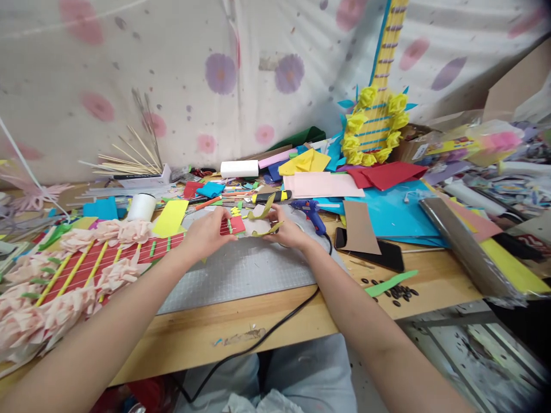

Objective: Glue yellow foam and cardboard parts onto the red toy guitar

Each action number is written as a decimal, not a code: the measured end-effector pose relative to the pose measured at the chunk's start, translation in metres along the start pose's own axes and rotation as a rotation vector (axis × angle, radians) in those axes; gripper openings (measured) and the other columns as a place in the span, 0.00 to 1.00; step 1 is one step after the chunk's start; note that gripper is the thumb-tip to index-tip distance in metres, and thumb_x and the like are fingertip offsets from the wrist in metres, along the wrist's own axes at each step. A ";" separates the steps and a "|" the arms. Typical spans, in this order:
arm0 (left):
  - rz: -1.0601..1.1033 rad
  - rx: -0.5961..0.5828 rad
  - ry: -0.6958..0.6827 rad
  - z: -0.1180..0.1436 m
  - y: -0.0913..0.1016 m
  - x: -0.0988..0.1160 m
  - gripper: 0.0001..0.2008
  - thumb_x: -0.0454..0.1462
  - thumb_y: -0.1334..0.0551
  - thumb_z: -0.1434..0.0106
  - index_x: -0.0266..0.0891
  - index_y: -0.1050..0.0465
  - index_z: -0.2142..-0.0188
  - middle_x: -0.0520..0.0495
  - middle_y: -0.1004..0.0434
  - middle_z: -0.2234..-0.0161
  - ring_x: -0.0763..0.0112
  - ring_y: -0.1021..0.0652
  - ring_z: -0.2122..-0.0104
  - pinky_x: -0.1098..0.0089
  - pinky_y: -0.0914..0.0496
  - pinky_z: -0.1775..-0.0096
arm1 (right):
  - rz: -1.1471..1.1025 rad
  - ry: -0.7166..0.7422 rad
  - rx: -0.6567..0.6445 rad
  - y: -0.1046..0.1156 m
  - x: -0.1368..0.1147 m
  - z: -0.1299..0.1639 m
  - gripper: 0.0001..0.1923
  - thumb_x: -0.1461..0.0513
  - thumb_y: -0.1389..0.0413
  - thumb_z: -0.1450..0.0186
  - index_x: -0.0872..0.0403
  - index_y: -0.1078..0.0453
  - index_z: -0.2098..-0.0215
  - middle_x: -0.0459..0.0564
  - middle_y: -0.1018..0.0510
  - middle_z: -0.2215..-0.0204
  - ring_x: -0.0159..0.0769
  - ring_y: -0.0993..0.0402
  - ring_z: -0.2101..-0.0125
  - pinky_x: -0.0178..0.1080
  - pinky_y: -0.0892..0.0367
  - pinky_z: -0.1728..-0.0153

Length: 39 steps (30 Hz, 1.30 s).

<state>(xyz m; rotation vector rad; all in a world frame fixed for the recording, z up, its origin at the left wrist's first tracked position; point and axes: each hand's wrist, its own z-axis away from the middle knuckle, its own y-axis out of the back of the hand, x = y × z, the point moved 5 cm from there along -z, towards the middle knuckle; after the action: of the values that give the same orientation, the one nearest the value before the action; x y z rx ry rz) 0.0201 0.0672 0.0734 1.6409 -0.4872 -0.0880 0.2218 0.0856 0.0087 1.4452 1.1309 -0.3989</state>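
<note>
Reaching over the grey cutting mat, my left hand pinches the end of a red paper guitar neck with green cross strips. That neck runs left to a body edged with pale pink paper roses and crossed by yellow bars. My right hand has its fingers closed on a pale piece with curled olive-green edges, just right of the neck's end. Its exact kind cannot be made out. A blue glue gun lies right of this hand, and a yellow-and-black handled tool lies behind.
At the back stands a yellow guitar with yellow roses. Blue sheets, a phone under brown card and several black beads lie right. A white spool stands left. The black cord crosses the front table edge.
</note>
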 end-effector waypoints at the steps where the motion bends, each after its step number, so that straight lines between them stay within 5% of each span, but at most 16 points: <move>1: 0.000 0.000 -0.006 0.000 -0.002 0.000 0.21 0.47 0.36 0.49 0.43 0.40 0.59 0.47 0.26 0.62 0.59 0.25 0.62 0.64 0.35 0.65 | -0.004 0.000 0.002 0.000 0.000 0.000 0.44 0.62 0.38 0.50 0.53 0.57 0.42 0.57 0.32 0.52 0.38 0.30 0.55 0.42 0.33 0.57; 9: 0.028 -0.024 -0.006 0.000 -0.011 -0.002 0.22 0.47 0.35 0.50 0.44 0.40 0.58 0.47 0.26 0.61 0.58 0.25 0.61 0.64 0.35 0.65 | -0.158 -0.002 -0.069 -0.010 -0.004 -0.004 0.44 0.65 0.38 0.51 0.50 0.57 0.43 0.56 0.34 0.52 0.38 0.31 0.55 0.40 0.30 0.63; 29: 0.018 -0.032 -0.016 0.001 -0.017 -0.001 0.25 0.47 0.34 0.52 0.43 0.40 0.58 0.46 0.27 0.64 0.57 0.25 0.63 0.64 0.35 0.68 | -0.259 0.015 -0.075 -0.017 -0.010 -0.006 0.41 0.64 0.38 0.51 0.51 0.56 0.45 0.55 0.35 0.54 0.39 0.32 0.54 0.43 0.30 0.59; 39: 0.003 -0.062 -0.005 0.002 -0.016 0.007 0.32 0.48 0.35 0.52 0.40 0.43 0.51 0.43 0.27 0.57 0.55 0.26 0.58 0.63 0.34 0.63 | -0.327 0.033 -0.089 -0.019 -0.009 -0.005 0.42 0.64 0.38 0.51 0.49 0.55 0.44 0.53 0.35 0.55 0.39 0.34 0.52 0.46 0.32 0.54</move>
<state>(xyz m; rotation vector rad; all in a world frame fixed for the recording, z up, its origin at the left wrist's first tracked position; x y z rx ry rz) 0.0301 0.0637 0.0592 1.5792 -0.4866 -0.1038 0.2003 0.0835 0.0068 1.1943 1.3997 -0.5472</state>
